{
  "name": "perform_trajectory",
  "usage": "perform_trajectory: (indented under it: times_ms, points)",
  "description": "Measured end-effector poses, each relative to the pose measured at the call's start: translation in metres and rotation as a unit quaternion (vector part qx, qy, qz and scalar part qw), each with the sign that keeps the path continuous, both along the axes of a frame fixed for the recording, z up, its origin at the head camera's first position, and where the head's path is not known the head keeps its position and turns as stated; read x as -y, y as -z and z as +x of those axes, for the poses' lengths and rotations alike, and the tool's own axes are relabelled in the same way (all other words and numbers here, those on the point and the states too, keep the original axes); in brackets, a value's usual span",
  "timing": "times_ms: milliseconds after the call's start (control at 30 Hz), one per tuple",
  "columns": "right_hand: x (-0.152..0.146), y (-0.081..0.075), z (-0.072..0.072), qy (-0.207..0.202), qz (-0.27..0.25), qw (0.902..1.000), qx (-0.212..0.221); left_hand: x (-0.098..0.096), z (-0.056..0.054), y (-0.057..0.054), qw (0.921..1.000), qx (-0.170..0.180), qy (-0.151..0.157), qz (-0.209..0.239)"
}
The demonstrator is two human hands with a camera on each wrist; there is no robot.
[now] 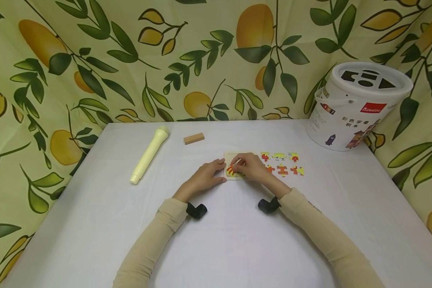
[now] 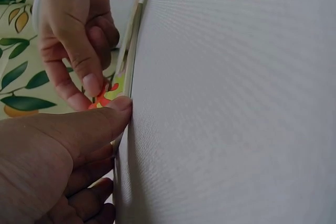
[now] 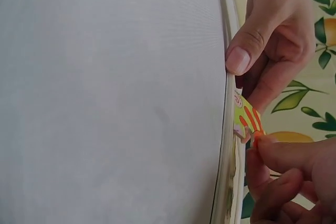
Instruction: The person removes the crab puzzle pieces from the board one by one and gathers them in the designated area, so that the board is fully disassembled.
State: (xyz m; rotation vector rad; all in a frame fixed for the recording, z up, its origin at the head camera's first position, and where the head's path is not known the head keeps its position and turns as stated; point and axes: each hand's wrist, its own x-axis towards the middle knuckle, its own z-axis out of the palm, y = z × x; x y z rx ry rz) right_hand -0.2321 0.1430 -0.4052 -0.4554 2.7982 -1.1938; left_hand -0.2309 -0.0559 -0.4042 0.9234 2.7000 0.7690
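Observation:
A shallow pale puzzle board point(image 1: 230, 179) lies in front of me. My left hand point(image 1: 205, 176) holds its left end, with the thumb point(image 2: 113, 116) at the near corner and the fingers along the side. My right hand point(image 1: 250, 166) is over the board and pinches a jigsaw piece point(image 3: 249, 119) between thumb and index finger. The piece is yellow-green with orange-red stripes, and it stands tilted above the board's rim in the right wrist view. My right fingers hide part of the board. Several loose jigsaw pieces point(image 1: 282, 171) lie in two rows at its right.
A yellow microphone-shaped toy point(image 1: 149, 156) lies at the left. Behind the board is a small brown wooden block point(image 1: 194, 138). A white lidded bucket point(image 1: 356, 108) with shaped holes stands at the back right. A fruit-patterned curtain point(image 1: 209, 60) borders the white table point(image 1: 230, 248).

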Motion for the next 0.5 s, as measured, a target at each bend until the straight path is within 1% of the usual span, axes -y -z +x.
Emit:
perform_trajectory:
  times_ms: [133,267,400,500]
  points:
    - [-0.002,0.0,-0.001,0.014,-0.017,0.9997,0.011,0.0,0.0,-0.001,1.0,0.004,-0.001,-0.001]
    - [-0.006,-0.004,0.0,0.033,-0.059,0.9968,0.042,-0.001,0.0,-0.001,1.0,0.006,0.001,-0.005]
    - [-0.014,-0.01,0.001,0.059,-0.098,0.99,0.083,-0.001,0.001,-0.001,1.0,0.005,0.001,-0.008]
    - [-0.022,-0.013,0.002,0.087,-0.106,0.9834,0.118,0.0,0.001,-0.002,0.9999,0.003,0.0,-0.01]
